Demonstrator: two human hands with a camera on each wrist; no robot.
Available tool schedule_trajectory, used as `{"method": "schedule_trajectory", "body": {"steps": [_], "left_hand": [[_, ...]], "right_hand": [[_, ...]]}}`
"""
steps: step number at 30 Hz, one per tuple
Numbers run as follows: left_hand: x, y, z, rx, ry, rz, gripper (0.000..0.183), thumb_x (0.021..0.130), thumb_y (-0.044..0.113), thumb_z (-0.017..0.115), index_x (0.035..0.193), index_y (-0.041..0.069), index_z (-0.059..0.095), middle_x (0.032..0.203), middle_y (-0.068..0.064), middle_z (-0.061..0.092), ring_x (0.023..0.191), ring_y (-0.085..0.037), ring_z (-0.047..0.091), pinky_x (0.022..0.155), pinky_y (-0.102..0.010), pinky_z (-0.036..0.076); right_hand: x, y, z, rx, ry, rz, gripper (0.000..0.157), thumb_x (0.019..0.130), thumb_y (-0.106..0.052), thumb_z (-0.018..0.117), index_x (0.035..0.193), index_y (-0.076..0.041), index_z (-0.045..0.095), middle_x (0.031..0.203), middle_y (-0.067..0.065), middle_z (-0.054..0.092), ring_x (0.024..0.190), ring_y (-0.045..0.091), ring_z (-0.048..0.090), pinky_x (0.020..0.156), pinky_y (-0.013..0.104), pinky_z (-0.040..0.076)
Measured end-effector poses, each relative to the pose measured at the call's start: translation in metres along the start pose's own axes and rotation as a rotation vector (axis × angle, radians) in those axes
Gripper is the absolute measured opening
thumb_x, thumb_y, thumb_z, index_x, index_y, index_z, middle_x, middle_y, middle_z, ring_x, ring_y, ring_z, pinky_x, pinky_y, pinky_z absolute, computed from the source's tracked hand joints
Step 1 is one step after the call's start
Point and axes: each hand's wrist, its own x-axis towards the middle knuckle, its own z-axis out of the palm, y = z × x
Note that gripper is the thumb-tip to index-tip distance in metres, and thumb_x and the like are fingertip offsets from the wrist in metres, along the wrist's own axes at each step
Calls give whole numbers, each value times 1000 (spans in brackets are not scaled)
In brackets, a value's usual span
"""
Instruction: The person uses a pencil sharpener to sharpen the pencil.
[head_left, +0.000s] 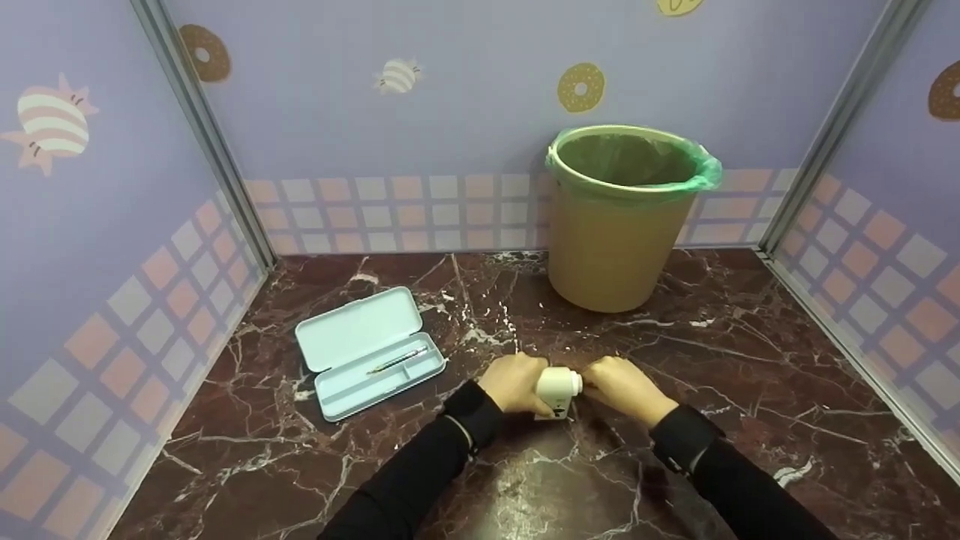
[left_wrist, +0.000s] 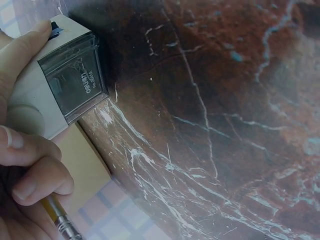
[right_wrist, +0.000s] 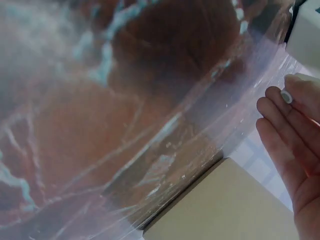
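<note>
My left hand [head_left: 514,381] grips a white pencil sharpener [head_left: 553,386] standing on the table. The left wrist view shows its clear shavings drawer [left_wrist: 75,77], with lettering on it. Below the sharpener, the curled fingers of that hand hold a yellow pencil [left_wrist: 51,209] with a metal ferrule; its other end is hidden. To the right of the sharpener, my right hand [head_left: 626,386] pinches a small pale cylindrical crank handle [right_wrist: 286,96] between thumb and forefinger, while the other fingers extend loosely. How the handle joins the sharpener cannot be seen.
A light-blue pencil case [head_left: 360,330] lies with its lid up at the left, a pen-like item [head_left: 397,360] inside. Behind the hands stands a beige waste bin [head_left: 619,247] with a green liner [head_left: 707,171]. Patterned walls [head_left: 450,112] enclose the dark marbled table [head_left: 262,450].
</note>
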Motion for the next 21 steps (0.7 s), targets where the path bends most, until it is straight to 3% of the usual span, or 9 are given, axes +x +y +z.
{"method": "schedule_trajectory", "body": {"steps": [6,21], "left_hand": [[-1,3,0,-7,-5,-38,45,63,39,93,89,12,69,83,-3,74,71,-20,67,60,-34,54],[0,5,1,10,-3,-77,46,63,41,94,88,12,70,82,-3,75,73,-21,69,60,-35,54]], "right_hand": [[-11,-7,0,69,-51,-30,21,81,-10,81,66,-13,67,66,-1,71,57,18,66,53,35,51],[-27,-16,-7,94,-40,-111,12,80,-7,81,74,-14,74,70,-4,73,62,10,66,58,30,53]]}}
